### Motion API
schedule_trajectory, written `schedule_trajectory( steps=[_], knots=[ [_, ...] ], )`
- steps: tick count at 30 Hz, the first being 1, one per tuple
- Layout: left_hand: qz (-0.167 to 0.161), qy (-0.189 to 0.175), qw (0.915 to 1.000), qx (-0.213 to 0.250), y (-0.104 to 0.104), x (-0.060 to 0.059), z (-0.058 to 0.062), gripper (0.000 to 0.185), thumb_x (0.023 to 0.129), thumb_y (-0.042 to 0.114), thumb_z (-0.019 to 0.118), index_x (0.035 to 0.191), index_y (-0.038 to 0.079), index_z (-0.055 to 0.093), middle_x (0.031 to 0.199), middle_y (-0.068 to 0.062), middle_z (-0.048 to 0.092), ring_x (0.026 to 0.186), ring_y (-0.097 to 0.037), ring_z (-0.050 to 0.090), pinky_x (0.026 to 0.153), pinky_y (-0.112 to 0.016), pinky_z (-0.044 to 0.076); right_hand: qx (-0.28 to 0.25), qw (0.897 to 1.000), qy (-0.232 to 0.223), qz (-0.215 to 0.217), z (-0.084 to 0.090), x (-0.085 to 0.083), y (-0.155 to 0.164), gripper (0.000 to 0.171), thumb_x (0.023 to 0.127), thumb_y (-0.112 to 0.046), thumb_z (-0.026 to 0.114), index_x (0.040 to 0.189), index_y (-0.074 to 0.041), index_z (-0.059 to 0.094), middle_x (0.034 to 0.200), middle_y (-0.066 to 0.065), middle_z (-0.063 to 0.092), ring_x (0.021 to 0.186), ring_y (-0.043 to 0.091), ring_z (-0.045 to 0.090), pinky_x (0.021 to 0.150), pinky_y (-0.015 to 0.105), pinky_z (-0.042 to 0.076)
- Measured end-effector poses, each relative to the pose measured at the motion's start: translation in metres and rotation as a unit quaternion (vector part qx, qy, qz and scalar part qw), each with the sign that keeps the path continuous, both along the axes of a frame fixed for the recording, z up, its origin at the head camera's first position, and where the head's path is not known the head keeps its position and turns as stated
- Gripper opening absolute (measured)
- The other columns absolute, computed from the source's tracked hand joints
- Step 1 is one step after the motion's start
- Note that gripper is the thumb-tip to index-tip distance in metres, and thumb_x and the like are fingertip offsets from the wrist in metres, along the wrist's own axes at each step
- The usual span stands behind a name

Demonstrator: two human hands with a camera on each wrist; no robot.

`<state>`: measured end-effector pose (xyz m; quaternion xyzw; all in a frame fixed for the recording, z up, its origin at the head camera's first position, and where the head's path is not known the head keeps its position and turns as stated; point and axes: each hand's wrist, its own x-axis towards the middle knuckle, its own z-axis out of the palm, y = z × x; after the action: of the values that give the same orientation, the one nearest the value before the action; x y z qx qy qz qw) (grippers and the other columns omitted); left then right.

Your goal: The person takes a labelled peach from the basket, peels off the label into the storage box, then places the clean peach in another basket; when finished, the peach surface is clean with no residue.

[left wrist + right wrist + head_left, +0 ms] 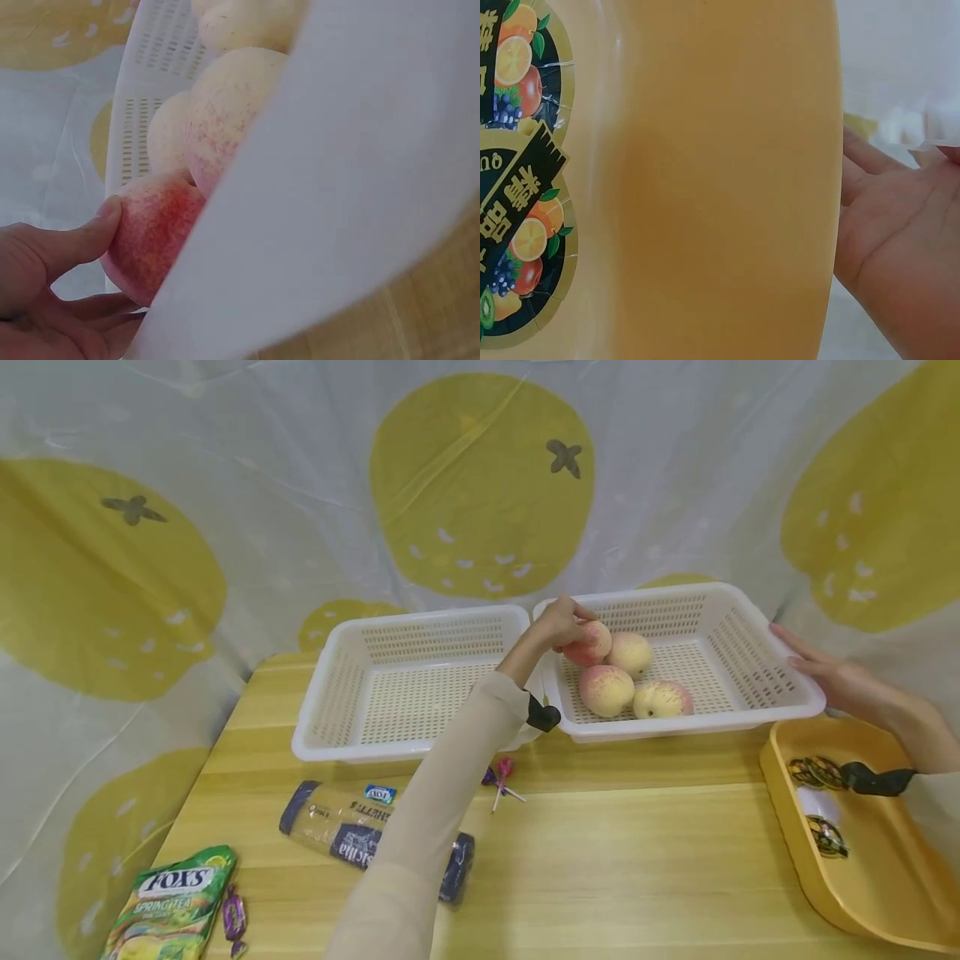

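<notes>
A: Where is the left hand [562,622] now?

B: It reaches over the near-left corner of the right basket [750,610]. Its fingers [82,236] are curled around the reddest peach [588,645], thumb on one side, the others under it. This peach is at the basket's left wall, touching the other peaches [626,681].

A: Why does it grip from the side?

B: I think because the wall is high and the fruit lies close to it, so the hand must come over the rim. The wrist view shows mostly the white wall, with the peach just behind it.

A: And the right hand [832,677]?

B: It lies flat on the right rim of the same basket, fingers straight, holding nothing. To my judgement it steadies the basket so it does not slide on the tabletop [600,860].

A: What stands nearby?

B: An empty white basket [405,685] just beside on the left, and a yellow tray [885,902] under the right wrist. Candy bags [176,902] and a lollipop [501,774] lie in front.
</notes>
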<state>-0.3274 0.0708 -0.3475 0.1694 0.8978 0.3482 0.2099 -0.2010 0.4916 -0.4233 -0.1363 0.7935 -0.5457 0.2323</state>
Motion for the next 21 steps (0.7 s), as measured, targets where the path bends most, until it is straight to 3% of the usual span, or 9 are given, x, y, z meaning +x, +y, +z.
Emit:
schedule_trajectory(
  steps=[2, 5, 8, 11, 13, 17, 21],
  knots=[
    [-0.011, -0.015, 0.9998, -0.003, -0.0009, 0.0, -0.0008, 0.044, 0.095, 0.014, 0.075, 0.139, 0.014, 0.067, 0.152, -0.014, 0.057, 0.068, -0.012, 0.051, 0.072, -0.034, 0.059, 0.009, 1.0, -0.004, -0.004, 0.0002, -0.0004, -0.0007, 0.062, 0.116, -0.022, 0.016, 0.159, -0.045, -0.021, 0.167, -0.025, 0.002, 0.118, -0.023, 0.046, 0.087, 0.014, 0.048],
    [-0.032, -0.042, 0.9986, -0.004, -0.0016, -0.0006, -0.0005, 0.046, 0.096, 0.013, 0.073, 0.141, 0.012, 0.065, 0.152, -0.014, 0.057, 0.084, -0.014, 0.056, 0.086, -0.044, 0.062, 0.006, 1.0, -0.009, -0.001, 0.0002, -0.0007, -0.0006, 0.062, 0.116, -0.022, 0.016, 0.159, -0.047, -0.021, 0.163, -0.028, 0.009, 0.119, -0.022, 0.046, 0.088, 0.013, 0.048],
    [-0.051, -0.065, 0.9965, -0.014, -0.0006, -0.0015, -0.0005, 0.046, 0.098, 0.012, 0.07, 0.143, 0.013, 0.063, 0.151, -0.014, 0.057, 0.079, -0.013, 0.052, 0.077, -0.036, 0.059, -0.012, 1.0, -0.014, 0.008, 0.0003, -0.0004, 0.0003, 0.062, 0.116, -0.021, 0.016, 0.159, -0.046, -0.021, 0.157, -0.033, 0.02, 0.12, -0.021, 0.047, 0.089, 0.013, 0.048],
    [-0.061, -0.076, 0.9949, -0.026, 0.0012, -0.0016, -0.0012, 0.044, 0.1, 0.01, 0.067, 0.144, 0.014, 0.063, 0.147, -0.014, 0.06, 0.067, -0.012, 0.044, 0.063, -0.031, 0.046, -0.037, 0.999, -0.013, 0.021, 0.0, -0.0003, 0.0013, 0.063, 0.115, -0.018, 0.015, 0.16, -0.045, -0.02, 0.148, -0.038, 0.033, 0.122, -0.019, 0.049, 0.09, 0.013, 0.048],
    [-0.067, -0.076, 0.9942, -0.036, 0.0022, -0.0014, -0.0021, 0.042, 0.1, 0.01, 0.066, 0.142, 0.014, 0.064, 0.146, -0.013, 0.062, 0.066, -0.011, 0.044, 0.062, -0.031, 0.046, -0.05, 0.998, -0.013, 0.027, -0.0006, -0.0002, 0.0016, 0.063, 0.115, -0.016, 0.015, 0.16, -0.044, -0.019, 0.145, -0.039, 0.037, 0.123, -0.018, 0.05, 0.09, 0.013, 0.048],
    [-0.095, -0.075, 0.9901, -0.071, 0.0039, -0.0013, -0.004, 0.041, 0.101, 0.007, 0.063, 0.14, 0.018, 0.067, 0.138, -0.011, 0.067, 0.067, -0.009, 0.043, 0.07, -0.031, 0.052, -0.042, 0.999, -0.011, 0.025, -0.002, 0.0002, 0.0017, 0.063, 0.115, -0.018, 0.015, 0.16, -0.045, -0.02, 0.152, -0.036, 0.029, 0.122, -0.019, 0.049, 0.09, 0.014, 0.048],
    [-0.115, -0.083, 0.9852, -0.097, 0.0016, -0.0018, -0.0045, 0.051, 0.097, 0.0, 0.057, 0.142, 0.023, 0.065, 0.136, -0.01, 0.067, 0.059, -0.006, 0.037, 0.071, -0.028, 0.048, -0.011, 1.0, -0.016, 0.013, -0.0018, -0.004, -0.0019, 0.061, 0.116, -0.022, 0.015, 0.159, -0.046, -0.021, 0.162, -0.03, 0.013, 0.121, -0.021, 0.046, 0.09, 0.013, 0.047]
  ],
)
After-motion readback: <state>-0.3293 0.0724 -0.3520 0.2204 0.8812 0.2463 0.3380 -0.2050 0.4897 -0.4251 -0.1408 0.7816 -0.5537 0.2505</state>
